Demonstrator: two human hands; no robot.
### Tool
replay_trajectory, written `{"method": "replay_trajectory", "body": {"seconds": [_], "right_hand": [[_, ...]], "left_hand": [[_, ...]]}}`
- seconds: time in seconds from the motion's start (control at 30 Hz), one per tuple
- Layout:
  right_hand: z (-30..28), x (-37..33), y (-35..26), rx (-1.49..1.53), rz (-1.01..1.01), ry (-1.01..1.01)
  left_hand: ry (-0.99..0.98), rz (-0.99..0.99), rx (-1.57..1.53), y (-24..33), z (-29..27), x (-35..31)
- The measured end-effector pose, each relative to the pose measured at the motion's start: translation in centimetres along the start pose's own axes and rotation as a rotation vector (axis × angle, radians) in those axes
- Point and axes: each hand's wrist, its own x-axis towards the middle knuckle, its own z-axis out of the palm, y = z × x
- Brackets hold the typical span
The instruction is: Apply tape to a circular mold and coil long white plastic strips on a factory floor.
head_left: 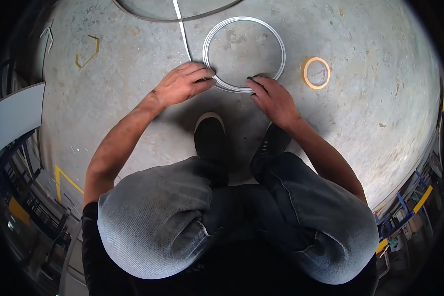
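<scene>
On the grey concrete floor in front of my shoes lies a round coil of thin white strip (282,45), wound in several turns. My left hand (185,84) is closed on the coil's near left side, thumb and fingers pressed together at the rim. At the near right side, my right hand (275,100) has its fingertips pinched on the rim. A loose white strip (183,32) runs from behind my left hand up past the top of the picture. A roll of tan masking tape (307,74) lies flat to the right of the coil.
A dark curved band (153,18) crosses the far floor, beside the loose white strip. A bent yellow strip (97,47) lies at the far left. A pale panel (17,116) and racks stand along the left; blue and yellow racking (422,200) stands at the right.
</scene>
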Motion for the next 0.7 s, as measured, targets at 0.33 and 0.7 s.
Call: {"method": "replay_trajectory", "body": {"seconds": [0.33,0.7], "right_hand": [[0.5,1.1,-0.2,-0.198,-0.094,-0.003],[-8.2,6.6,8.2,-0.397,-0.282,-0.544]], "left_hand": [[0.228,-0.293,-0.08,1.6,1.4,0.4],[-0.094,0.003,-0.024,1.3,2.1,3.8]]}}
